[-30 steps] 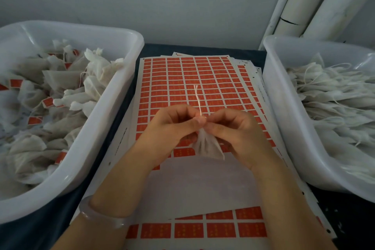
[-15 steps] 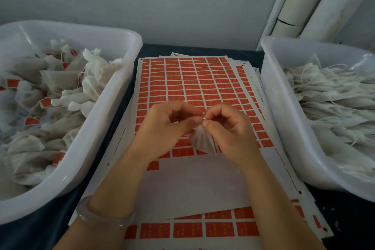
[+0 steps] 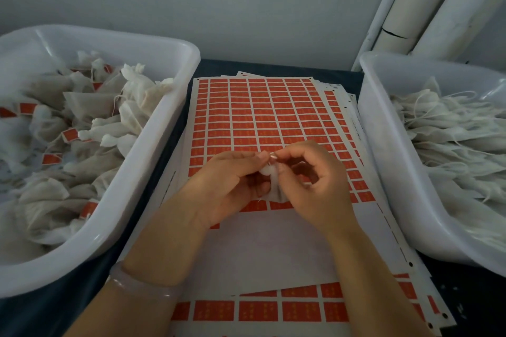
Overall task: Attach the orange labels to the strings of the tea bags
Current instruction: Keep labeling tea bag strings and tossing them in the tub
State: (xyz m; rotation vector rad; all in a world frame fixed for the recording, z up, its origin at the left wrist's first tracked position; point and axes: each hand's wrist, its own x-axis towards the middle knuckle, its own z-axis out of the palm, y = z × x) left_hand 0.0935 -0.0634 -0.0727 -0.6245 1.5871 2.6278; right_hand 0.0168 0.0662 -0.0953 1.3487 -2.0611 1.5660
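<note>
While both hands (image 3: pixel 232 182) (image 3: pixel 315 186) pinch one tea bag (image 3: pixel 276 191), the left tub (image 3: pixel 147 180) holds labelled bags (image 3: pixel 90 107), the right tub (image 3: pixel 383 159) unlabelled bags (image 3: pixel 451 139).

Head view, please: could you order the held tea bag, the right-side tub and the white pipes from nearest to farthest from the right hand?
1. The tea bag: touching it, pinched in the right hand at the centre.
2. The right-side tub: just beside the hand, to its right.
3. The white pipes: far back right, against the wall.
</note>
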